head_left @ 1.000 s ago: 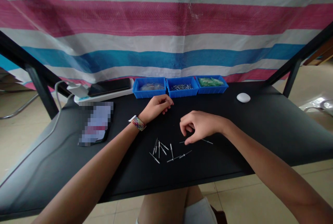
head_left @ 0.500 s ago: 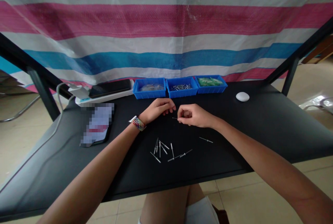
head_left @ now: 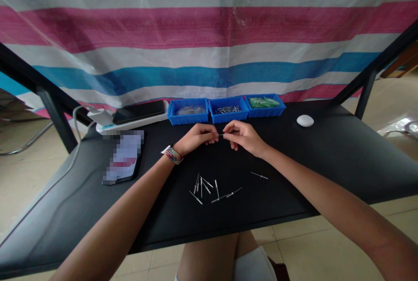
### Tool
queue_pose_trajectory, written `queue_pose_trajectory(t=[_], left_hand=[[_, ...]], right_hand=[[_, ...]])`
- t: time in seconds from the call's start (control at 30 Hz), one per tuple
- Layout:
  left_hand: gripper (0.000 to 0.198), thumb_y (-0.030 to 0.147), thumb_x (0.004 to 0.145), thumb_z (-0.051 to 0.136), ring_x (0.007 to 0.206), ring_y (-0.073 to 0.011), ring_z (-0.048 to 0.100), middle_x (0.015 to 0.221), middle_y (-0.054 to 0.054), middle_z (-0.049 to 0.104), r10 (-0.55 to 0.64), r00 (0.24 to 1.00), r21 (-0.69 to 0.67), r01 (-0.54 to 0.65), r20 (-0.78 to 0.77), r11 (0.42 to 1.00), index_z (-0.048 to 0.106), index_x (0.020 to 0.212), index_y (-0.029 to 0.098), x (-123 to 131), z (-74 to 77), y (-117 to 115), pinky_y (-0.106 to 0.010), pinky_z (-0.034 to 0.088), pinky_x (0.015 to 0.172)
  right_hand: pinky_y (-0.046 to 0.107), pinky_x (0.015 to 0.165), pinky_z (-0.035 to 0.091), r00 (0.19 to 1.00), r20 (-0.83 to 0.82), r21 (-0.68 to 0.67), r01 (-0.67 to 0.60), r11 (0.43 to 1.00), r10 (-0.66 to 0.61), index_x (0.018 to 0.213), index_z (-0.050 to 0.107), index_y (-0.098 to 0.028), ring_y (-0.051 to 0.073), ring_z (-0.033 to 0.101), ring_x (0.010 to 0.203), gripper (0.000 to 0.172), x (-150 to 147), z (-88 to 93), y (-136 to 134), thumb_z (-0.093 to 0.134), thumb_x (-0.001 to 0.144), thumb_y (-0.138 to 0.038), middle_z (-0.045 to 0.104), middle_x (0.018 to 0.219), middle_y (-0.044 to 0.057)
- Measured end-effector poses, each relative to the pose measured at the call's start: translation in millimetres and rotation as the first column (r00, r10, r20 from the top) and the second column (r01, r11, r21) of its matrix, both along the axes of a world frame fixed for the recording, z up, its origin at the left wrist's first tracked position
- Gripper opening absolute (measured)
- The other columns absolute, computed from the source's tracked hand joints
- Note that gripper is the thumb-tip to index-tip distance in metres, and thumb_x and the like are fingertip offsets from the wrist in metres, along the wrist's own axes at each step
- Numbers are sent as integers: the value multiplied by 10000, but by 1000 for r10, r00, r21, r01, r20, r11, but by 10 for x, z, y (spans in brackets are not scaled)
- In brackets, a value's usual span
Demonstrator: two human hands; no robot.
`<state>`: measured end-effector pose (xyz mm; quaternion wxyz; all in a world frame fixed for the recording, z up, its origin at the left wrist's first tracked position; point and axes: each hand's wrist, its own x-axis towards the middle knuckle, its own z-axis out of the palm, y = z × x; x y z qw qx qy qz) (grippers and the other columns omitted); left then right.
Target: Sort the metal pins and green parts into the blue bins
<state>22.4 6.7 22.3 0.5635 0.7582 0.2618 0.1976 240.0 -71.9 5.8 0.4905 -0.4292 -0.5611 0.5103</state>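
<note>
My right hand (head_left: 243, 136) is closed in a pinch on a thin silver blind rivet (head_left: 221, 134), mostly hidden by the fingertips. Its bare end bridges the small gap to my left hand (head_left: 203, 136), whose thumb and finger are pressed together at that end. What sits inside the left pinch, if anything, is hidden. Nearer the front edge several loose blind rivets (head_left: 217, 188) lie scattered on the black table (head_left: 163, 215). One single rivet (head_left: 260, 176) rests apart, to their right.
Behind the hands stand three blue bins: one with clear plastic pieces (head_left: 191, 110), one with metal rivets (head_left: 228, 110), one with green packets (head_left: 264, 102). Left are a phone (head_left: 126, 157) and a power strip (head_left: 133, 125) bearing a dark device. A white mouse (head_left: 305, 120) sits right.
My right hand has moved up and slightly back with the rivet, bringing the rivet's end to the left fingertips. The left hand has stayed nearly in place.
</note>
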Motion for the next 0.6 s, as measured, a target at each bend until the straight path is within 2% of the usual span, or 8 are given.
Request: queue_pose_trajectory(t=[0.1,0.23,0.6], left_hand=[[277,406,855,709,666,-119,582,767,-25,673,40,999,-24,-40,32,999,721,833,130,-3,4,-12,-231,459,627],[283,407,860,724,667,-116,583,747,-20,660,55,998,-26,-55,35,998,721,829,126,-1,9,-26,-224,456,621],[301,427,873,726,653,-114,588,766,-28,676,69,996,-8,-68,57,998,730,854,127,7,-8,-24,-233,476,613]], right_hand=[[211,427,480,997,-70,-52,27,998,-31,937,663,-183,108,624,517,294,32,18,23,804,844,-425,711,817,10],[201,427,466,986,-138,-69,88,994,-97,899,666,-184,101,607,518,275,46,21,36,832,786,-372,691,779,-7],[211,446,505,995,-71,-25,75,997,-77,911,686,-177,114,633,542,237,12,5,9,807,809,-354,679,768,-8]])
